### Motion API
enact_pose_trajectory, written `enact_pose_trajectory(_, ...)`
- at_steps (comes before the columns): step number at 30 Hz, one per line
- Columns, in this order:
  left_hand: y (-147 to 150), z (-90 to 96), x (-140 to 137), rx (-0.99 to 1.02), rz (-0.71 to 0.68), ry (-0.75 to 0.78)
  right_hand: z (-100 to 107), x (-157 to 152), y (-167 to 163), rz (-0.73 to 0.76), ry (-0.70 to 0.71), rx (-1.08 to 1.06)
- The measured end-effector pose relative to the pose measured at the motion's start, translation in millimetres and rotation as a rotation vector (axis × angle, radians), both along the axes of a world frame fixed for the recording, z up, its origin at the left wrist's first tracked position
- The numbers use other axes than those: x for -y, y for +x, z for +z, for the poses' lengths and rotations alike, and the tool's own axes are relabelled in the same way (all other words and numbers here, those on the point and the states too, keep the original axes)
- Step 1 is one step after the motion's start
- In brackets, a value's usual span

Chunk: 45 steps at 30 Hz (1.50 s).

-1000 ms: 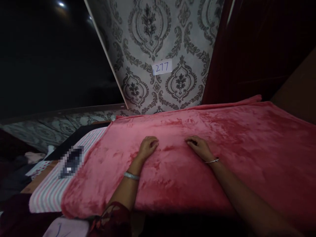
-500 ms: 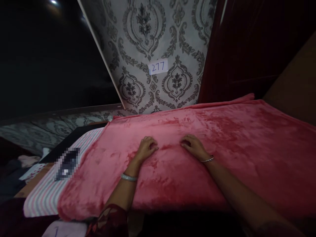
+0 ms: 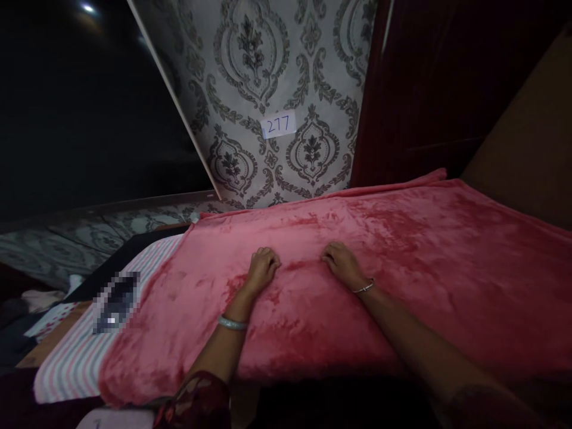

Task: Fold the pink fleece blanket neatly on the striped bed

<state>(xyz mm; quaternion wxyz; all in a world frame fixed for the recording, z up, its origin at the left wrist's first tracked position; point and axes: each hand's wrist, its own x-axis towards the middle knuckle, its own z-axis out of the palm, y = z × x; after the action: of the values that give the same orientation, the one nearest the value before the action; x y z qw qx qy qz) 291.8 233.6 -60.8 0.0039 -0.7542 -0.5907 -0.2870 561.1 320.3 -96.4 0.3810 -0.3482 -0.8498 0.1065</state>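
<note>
Your left hand and right hand rest near each other at frame centre, fingers curled down into the pink blanket, which spreads across the middle and right over a striped sheet at lower left

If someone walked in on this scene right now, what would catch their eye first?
The big pink plush blanket spread across the middle and right, with the left hand and right hand resting on it side by side, fingers curled into the pile. Behind it, grey damask wallpaper carries a small label reading 277. At the left, a pink-and-white striped cloth shows from under the blanket's edge.
</note>
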Motion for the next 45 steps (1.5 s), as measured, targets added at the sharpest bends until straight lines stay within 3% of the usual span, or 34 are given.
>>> enact_pose_trajectory(16,-4.6,-0.2,0.1,-0.178,0.035,0.129,2.9,3.7,4.8,0.050,0.034,-0.088)
enact_pose_trajectory(21,-4.1,-2.0,-0.8,-0.217,0.042,0.162,2.9,6.3,2.3,0.112,0.112,0.040)
enact_pose_trajectory(26,-2.1,-4.2,-0.5,-0.224,0.039,0.191,7.0,9.8,-8.0,0.113,0.098,0.139)
enact_pose_trajectory(35,-0.8,-10.0,2.5,-0.204,0.093,0.159,1.5,13.3,-13.6,-0.034,0.180,0.064)
enact_pose_trajectory(45,5.3,-7.3,6.4,-0.213,0.106,0.130,-5.6,10.4,-13.6,0.024,0.171,0.045)
